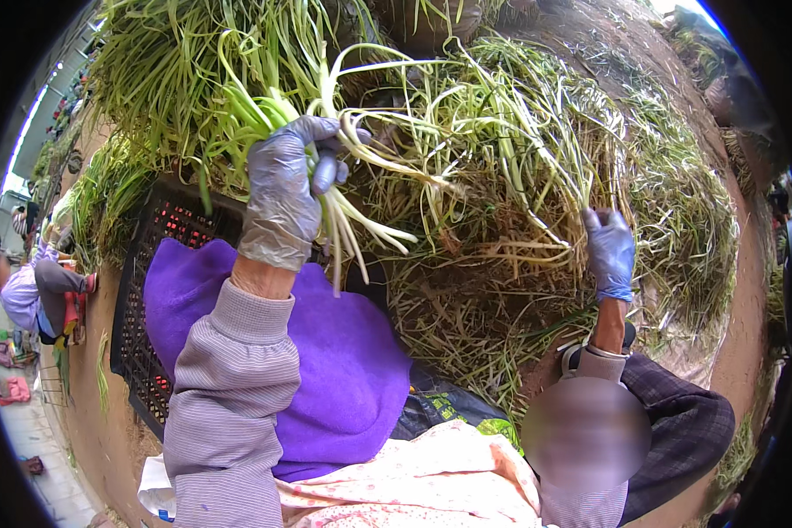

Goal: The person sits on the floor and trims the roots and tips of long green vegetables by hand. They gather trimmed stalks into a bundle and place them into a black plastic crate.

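Observation:
In a thin grey plastic glove, my left hand [290, 188] grips a bunch of leafy stalks [270, 112]. Their trimmed-looking white ends [350, 228] stick out below the fingers. Over on the right, my right hand [608, 251], in a similar bluish glove, has its fingers closed on wilted leaves [584, 188] at the near side of a loose heap. Long pale leaves [396, 165] trail between the bunch and that heap. Beneath my left forearm lies a purple cloth [343, 376], over a black plastic crate [145, 284].
A thick pile of green leafy stalks [165, 79] rises at the upper left. Loose discarded-looking leaves [680, 218] lie on the right. A black plastic bag [435, 402] with printing rests beside the purple cloth. At the far left, a person [30, 290] sits low near the ground.

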Available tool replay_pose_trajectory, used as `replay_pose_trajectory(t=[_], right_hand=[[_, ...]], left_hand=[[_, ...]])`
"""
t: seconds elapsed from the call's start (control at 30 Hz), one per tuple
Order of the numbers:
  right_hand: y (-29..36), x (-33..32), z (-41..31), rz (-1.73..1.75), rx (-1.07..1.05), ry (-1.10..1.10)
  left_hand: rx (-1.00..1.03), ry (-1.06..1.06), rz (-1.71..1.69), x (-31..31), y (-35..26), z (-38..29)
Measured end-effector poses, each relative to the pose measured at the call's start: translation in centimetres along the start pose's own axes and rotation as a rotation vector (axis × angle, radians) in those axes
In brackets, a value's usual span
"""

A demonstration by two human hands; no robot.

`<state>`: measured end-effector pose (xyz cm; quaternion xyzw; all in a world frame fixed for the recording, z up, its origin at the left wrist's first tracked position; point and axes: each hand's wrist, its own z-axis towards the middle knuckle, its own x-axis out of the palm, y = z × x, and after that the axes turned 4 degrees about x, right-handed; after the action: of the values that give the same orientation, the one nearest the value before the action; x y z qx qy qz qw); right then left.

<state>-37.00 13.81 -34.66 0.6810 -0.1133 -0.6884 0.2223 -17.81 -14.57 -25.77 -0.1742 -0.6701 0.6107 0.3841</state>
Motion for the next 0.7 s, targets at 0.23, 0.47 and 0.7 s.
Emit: replay_pose_trajectory(t=[0.23, 0.47, 0.7], right_hand=[[13.2, -0.8, -6.8, 0.687, -0.874, 0.112], [15.3, 1.7, -7.2, 1.259, -0.364, 0.718], [15.2, 2.8, -8.2, 1.201, -0.345, 0.717]], left_hand=[[-0.06, 0.188, -0.097, 2.6, 0.8, -1.5], [-0.055, 0.16, -0.077, 2.5, 1.5, -2.0], [-0.134, 0.158, 0.056, 2.8, 2.2, -1.8]])
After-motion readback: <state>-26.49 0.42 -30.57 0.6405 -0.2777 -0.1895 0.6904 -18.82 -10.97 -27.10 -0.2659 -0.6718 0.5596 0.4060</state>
